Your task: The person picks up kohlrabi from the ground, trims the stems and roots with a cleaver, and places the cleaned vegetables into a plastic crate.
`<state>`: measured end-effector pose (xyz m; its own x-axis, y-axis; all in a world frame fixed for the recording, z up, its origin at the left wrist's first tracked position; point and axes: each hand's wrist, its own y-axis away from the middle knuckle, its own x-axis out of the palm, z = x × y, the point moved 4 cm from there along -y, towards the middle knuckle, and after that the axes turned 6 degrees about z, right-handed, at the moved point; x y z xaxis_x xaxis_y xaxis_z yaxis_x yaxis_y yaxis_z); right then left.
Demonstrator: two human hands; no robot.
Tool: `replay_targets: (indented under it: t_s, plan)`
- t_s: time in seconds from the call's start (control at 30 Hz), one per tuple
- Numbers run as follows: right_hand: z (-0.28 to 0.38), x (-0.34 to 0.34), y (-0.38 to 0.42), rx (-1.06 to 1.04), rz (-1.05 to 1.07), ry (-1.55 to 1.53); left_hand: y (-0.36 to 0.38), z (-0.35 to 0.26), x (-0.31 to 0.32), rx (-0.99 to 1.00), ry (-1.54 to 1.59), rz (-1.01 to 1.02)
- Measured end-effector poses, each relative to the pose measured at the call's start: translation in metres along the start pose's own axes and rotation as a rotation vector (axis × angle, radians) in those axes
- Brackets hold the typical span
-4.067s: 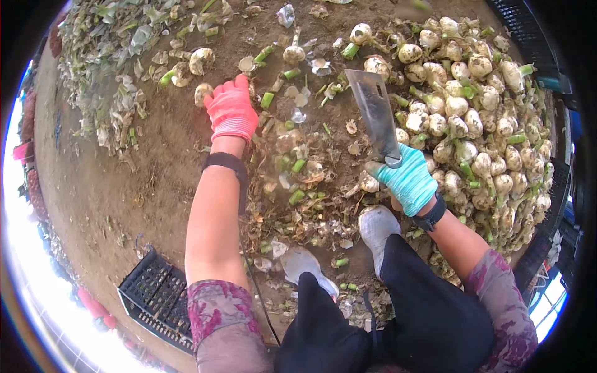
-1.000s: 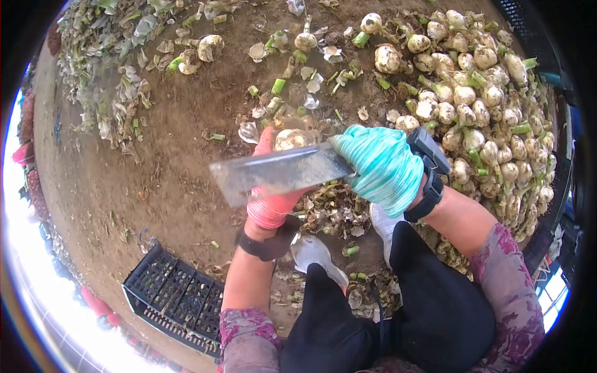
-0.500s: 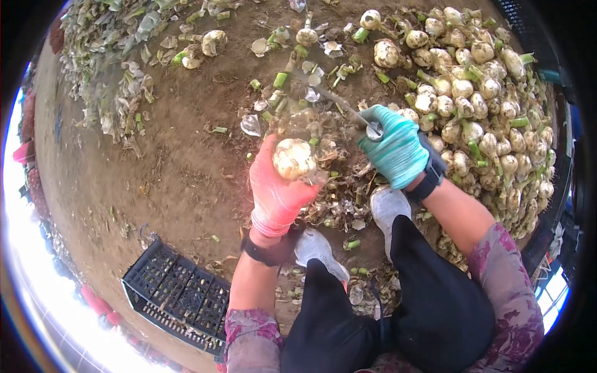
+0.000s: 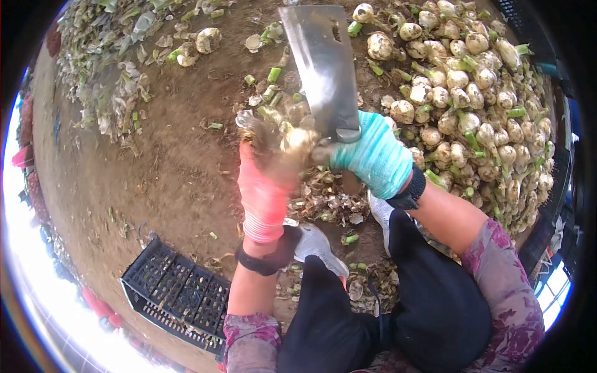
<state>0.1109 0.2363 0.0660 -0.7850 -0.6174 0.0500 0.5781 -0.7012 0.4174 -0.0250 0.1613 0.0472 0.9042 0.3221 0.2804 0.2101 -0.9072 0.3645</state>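
Note:
My left hand (image 4: 267,183), in a pink glove, is wrapped round a whitish bulb (image 4: 297,142) with loose dry skins beside it; both are smeared by motion. In a teal glove, my right hand (image 4: 372,152) grips the handle of a broad cleaver (image 4: 323,65). The blade points away from me, its flat face showing. The right fingertips reach to the right side of the bulb; whether they touch it is blurred.
A large heap of bulbs (image 4: 476,118) lies at the right. Peelings (image 4: 106,87) cover the ground at the upper left. A black crate (image 4: 177,289) stands at the lower left. Cut green stems and skins lie between the hands and my shoes (image 4: 320,248).
My right hand has moved left to the bulb, and the cleaver has turned from edge-on to show its broad face. The bulb in my left hand has shifted slightly up, with skins now spread beside it.

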Motion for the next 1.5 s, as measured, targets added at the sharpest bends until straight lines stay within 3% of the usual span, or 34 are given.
replay_targets:
  t_s: [0.03,0.07,0.1,0.17,0.23,0.3,0.33,0.37,0.43,0.47,0.5,0.57,0.6,0.63,0.7,0.77,0.8,0.83,0.9,0.93,1.0,1.03,1.1,1.13,1.17,1.23,1.3,1.37,1.43,1.5]
  plan:
    - [0.01,0.001,0.0,-0.053,0.003,0.17,-0.001,0.004,-0.002,-0.095,0.48,0.018]
    - [0.015,0.002,-0.001,-0.089,0.094,0.425,0.002,-0.003,0.006,-0.177,0.475,0.0]
    - [0.003,0.001,-0.001,-0.129,0.137,0.306,-0.003,-0.006,0.0,0.013,-0.433,0.083]
    - [0.015,-0.001,0.0,-0.199,0.128,0.54,0.001,0.007,-0.002,-0.208,0.381,-0.072]
    - [0.019,0.0,0.002,-0.229,0.113,0.674,-0.002,0.007,-0.006,-0.174,0.346,-0.136]
    - [0.018,-0.002,0.0,-0.264,0.092,0.807,-0.004,0.009,-0.019,-0.224,-0.337,-0.049]
    - [0.013,-0.003,-0.003,-0.311,0.077,0.886,-0.003,0.004,-0.014,0.05,-1.008,0.071]
    - [0.007,-0.006,-0.007,-0.355,0.059,0.964,-0.005,0.002,-0.012,0.048,-1.009,0.076]
    - [-0.01,-0.018,-0.018,-0.27,0.059,1.054,-0.006,-0.019,-0.004,0.395,-0.944,-0.088]
    - [-0.02,-0.028,-0.024,-0.091,0.04,1.133,-0.01,-0.016,-0.012,0.219,-0.858,-0.072]
    - [-0.029,-0.039,-0.027,0.096,0.02,1.203,-0.012,-0.008,-0.018,0.105,-0.459,-0.118]
    - [-0.03,-0.064,-0.021,0.086,-0.204,0.964,-0.015,-0.027,-0.018,-0.063,-0.595,-0.17]
    - [-0.029,-0.073,-0.018,0.092,-0.223,0.881,-0.022,-0.033,-0.018,0.15,-0.897,-0.128]
    - [-0.026,-0.075,-0.017,0.096,-0.228,0.876,-0.023,-0.037,-0.012,0.149,-0.901,-0.12]
    - [-0.029,-0.083,-0.018,0.128,-0.262,0.302,-0.025,-0.038,0.003,-0.048,0.017,-0.015]
    - [-0.043,-0.092,-0.025,0.093,-0.2,0.406,-0.045,-0.065,0.005,-0.028,0.32,0.152]
    - [-0.035,-0.091,-0.021,0.194,-0.236,0.24,-0.058,-0.06,-0.027,-0.013,0.073,-0.124]
    - [-0.033,-0.09,-0.018,0.297,-0.268,0.073,-0.066,-0.056,-0.04,-0.011,0.062,-0.124]
    - [-0.045,-0.099,-0.019,0.3,-0.305,0.149,-0.083,-0.062,-0.056,0.159,-0.812,-0.23]
    - [-0.048,-0.102,-0.019,0.301,-0.304,0.133,-0.094,-0.059,-0.065,0.174,-0.812,-0.224]
    - [-0.047,-0.106,-0.024,0.304,-0.299,0.137,-0.11,-0.063,-0.069,0.312,-1.357,-0.232]
    - [-0.044,-0.108,-0.027,0.292,-0.298,0.14,-0.12,-0.067,-0.067,0.321,-1.357,-0.24]
    - [-0.035,-0.107,-0.035,0.23,-0.277,0.045,-0.145,-0.08,-0.057,0.434,-1.771,-0.259]
    - [-0.027,-0.106,-0.04,0.204,-0.249,0.062,-0.162,-0.087,-0.058,0.3,-1.856,-0.255]
    - [-0.025,-0.106,-0.046,0.234,-0.231,-0.001,-0.174,-0.094,-0.058,0.295,-1.865,-0.274]
    - [-0.022,-0.111,-0.057,0.136,-0.246,0.063,-0.198,-0.101,-0.065,-0.023,-1.946,-0.367]
    - [-0.016,-0.112,-0.063,0.282,-0.24,-0.023,-0.222,-0.102,-0.074,-0.136,-1.907,-0.382]
    - [-0.027,-0.12,-0.078,0.22,-0.231,0.087,-0.243,-0.084,-0.092,-0.269,-1.686,-0.238]
    - [-0.019,-0.117,-0.095,0.188,-0.221,0.146,-0.249,-0.065,-0.101,-0.31,-1.646,-0.191]
    - [-0.006,-0.11,-0.117,0.219,-0.187,0.17,-0.25,-0.061,-0.105,-0.063,-1.8,-0.289]
